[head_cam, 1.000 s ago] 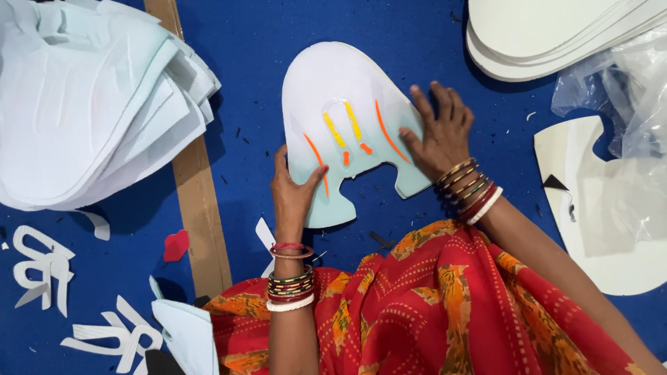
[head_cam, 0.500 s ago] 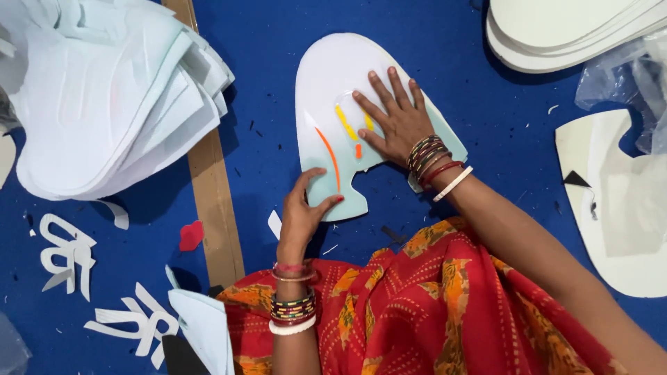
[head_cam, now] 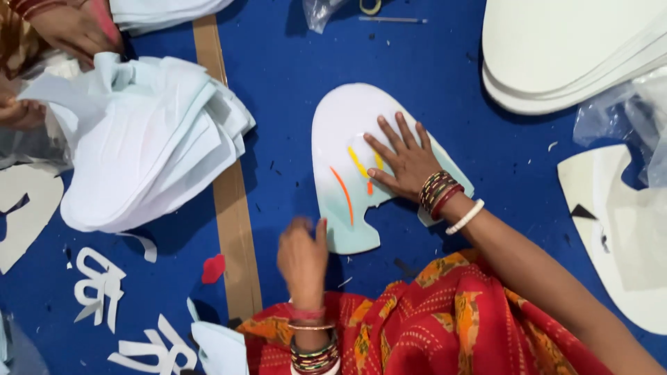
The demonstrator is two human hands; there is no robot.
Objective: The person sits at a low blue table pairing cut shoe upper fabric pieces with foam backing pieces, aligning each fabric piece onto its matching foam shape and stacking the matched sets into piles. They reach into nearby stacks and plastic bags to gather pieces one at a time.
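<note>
Hands: right [head_cam: 406,163] flat on white cutout [head_cam: 340,132], left [head_cam: 302,253] loosely curled nr its edge.

A loose heap of pale blue-white cut sheets [head_cam: 149,149] lies on the blue cloth [head_cam: 278,76], beside a brown cardboard strip [head_cam: 229,201]. A neat stack of cream boards [head_cam: 570,55] sits at the upper right, crumpled clear plastic [head_cam: 625,118] just below it. White paper cut-outs [head_cam: 104,292] and a red scrap [head_cam: 213,268] lie at lower left
</note>
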